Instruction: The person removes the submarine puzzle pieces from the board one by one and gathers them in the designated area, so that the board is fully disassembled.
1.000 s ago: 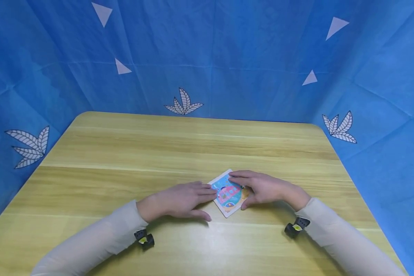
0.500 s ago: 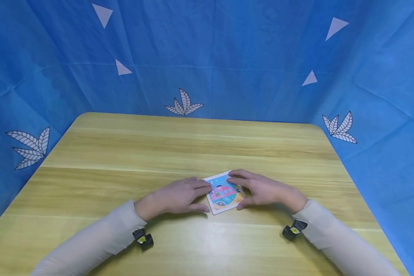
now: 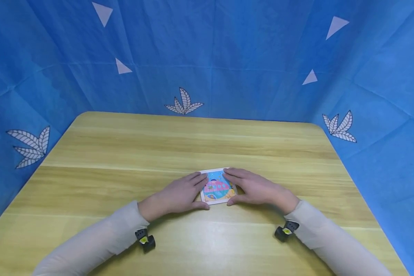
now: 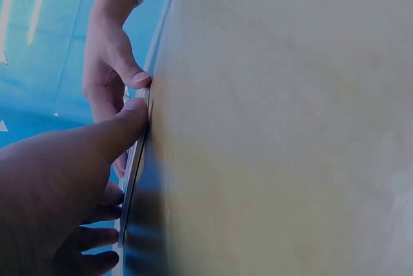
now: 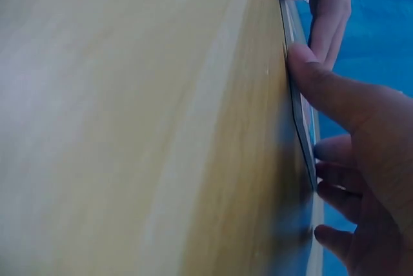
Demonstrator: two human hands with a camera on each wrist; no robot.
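Note:
A square picture card (image 3: 218,187) with a white border and a pink and blue sea picture lies flat on the wooden table, nearly square to its front edge. My left hand (image 3: 181,193) touches its left side, fingers on the upper left and thumb by the lower left corner. On the right side rests my right hand (image 3: 258,189), fingertips over the upper right corner and thumb at the lower right. In the left wrist view the card's thin edge (image 4: 134,169) runs beside the left thumb. The right wrist view shows the same edge (image 5: 298,111) by the right thumb.
The wooden table (image 3: 193,142) spreads around the card. Blue cloth (image 3: 245,57) with white triangles and leaf prints hangs behind it and at both sides. A small black device is strapped to each wrist.
The card has turned from a diamond position to nearly straight and shifted left. My right hand has moved left with it; the left hand's fingers have moved slightly up and left.

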